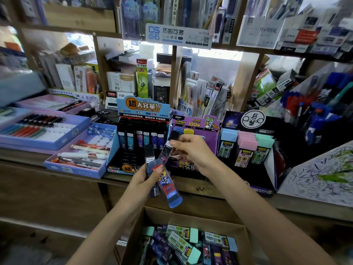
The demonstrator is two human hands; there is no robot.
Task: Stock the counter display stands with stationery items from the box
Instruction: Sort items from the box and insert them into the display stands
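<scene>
At the left end of the counter (pixel 200 188) a lilac tray (pixel 63 139) holds a row of dark and red pens on a white insert. Just right of it, at the front edge, a blue tray (pixel 76 169) carries a few white pens and a dark one.

Next stands the blue display stand (pixel 142 109), with a row of dark lead cases (pixel 141 139) upright in its back tier. Right of that, the purple stand (pixel 210 138) shows blue and yellow caps at its top (my right hand covers the rest). The black stand (pixel 267 169) beside it holds cases with sky-blue, pink and mint caps.

Below the counter's front edge, between my forearms, the cardboard box (pixel 191 217) is filled with a jumble of loose cases (pixel 181 243), purple, green-labelled and mint-capped.

My left hand (pixel 143 180) is curled round two held cases (pixel 169 186) in front of the blue stand's lower edge. One is dark with a white label. The other is translucent blue with a red strip and a picture on its face, and my thumb presses on it.

My right hand (pixel 191 148) pinches a purple case (pixel 167 152) near its black cap. The case is tilted, with a pale star-line pattern along its body, and its lower end touches the ones in my left hand.
</scene>
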